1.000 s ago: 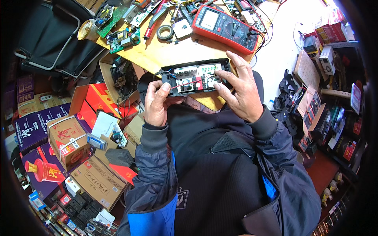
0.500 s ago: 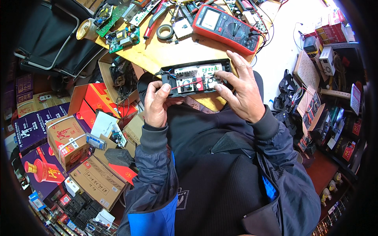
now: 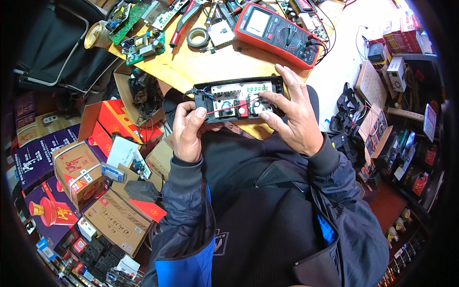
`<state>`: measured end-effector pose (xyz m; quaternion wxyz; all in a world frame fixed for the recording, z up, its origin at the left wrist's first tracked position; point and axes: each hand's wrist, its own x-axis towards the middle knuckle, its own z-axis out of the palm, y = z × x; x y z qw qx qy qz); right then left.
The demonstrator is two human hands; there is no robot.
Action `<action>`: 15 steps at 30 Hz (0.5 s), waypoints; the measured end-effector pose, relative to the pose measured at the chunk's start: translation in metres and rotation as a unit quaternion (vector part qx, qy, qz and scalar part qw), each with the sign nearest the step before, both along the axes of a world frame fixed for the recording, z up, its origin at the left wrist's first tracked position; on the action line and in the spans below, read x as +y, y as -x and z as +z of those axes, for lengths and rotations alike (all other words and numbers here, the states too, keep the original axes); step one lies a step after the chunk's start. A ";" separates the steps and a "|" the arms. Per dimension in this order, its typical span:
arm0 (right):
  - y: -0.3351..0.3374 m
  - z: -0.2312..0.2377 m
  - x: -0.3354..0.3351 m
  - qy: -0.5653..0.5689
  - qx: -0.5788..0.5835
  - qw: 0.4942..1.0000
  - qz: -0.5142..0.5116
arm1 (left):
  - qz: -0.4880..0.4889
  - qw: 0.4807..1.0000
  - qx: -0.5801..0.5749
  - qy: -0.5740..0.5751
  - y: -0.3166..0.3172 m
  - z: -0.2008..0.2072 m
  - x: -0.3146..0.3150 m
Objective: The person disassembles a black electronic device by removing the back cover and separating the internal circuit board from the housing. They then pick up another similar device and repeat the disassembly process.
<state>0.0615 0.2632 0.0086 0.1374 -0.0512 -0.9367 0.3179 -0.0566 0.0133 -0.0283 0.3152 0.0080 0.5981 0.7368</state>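
Note:
A black plastic casing point(image 3: 229, 80) lies open-topped between my hands, with a white circuit board point(image 3: 224, 91) inside carrying small green parts and a red block. My left hand point(image 3: 189, 129) grips the casing's left end, thumb on top and fingers partly hidden beneath. Across the board runs a thin red wire point(image 3: 224, 109), from near my left thumb toward my right index finger. My right hand point(image 3: 299, 112) is over the casing's right end with its fingers spread. Its index fingertip is at the board and its thumb is by the near edge; whether the fingertip touches the wire I cannot tell.
On the wooden table point(image 3: 201, 64) beyond are a red multimeter point(image 3: 277, 36), a roll of black tape point(image 3: 197, 38), red-handled pliers point(image 3: 184, 24) and loose green circuit boards point(image 3: 146, 45). Cardboard boxes point(image 3: 117, 220) crowd the left side; shelves with small goods line the right.
The casing and both hands stay in nearly the same place. My right index fingertip has shifted slightly over the board, and the red wire lies at a slightly different angle.

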 end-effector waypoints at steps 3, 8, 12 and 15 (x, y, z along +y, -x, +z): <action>0.000 0.001 0.000 -0.006 -0.013 1.000 -0.002 | 0.000 1.000 -0.001 0.001 -0.001 0.002 0.000; -0.002 0.003 0.002 0.029 -0.021 0.999 -0.008 | 0.000 1.000 -0.005 -0.001 -0.001 0.004 0.001; -0.006 0.003 0.001 0.028 -0.028 0.999 -0.018 | 0.007 1.000 -0.007 -0.002 -0.002 0.006 0.003; -0.006 0.002 0.000 0.021 -0.033 0.999 -0.010 | 0.005 1.000 -0.011 -0.003 -0.002 0.006 0.003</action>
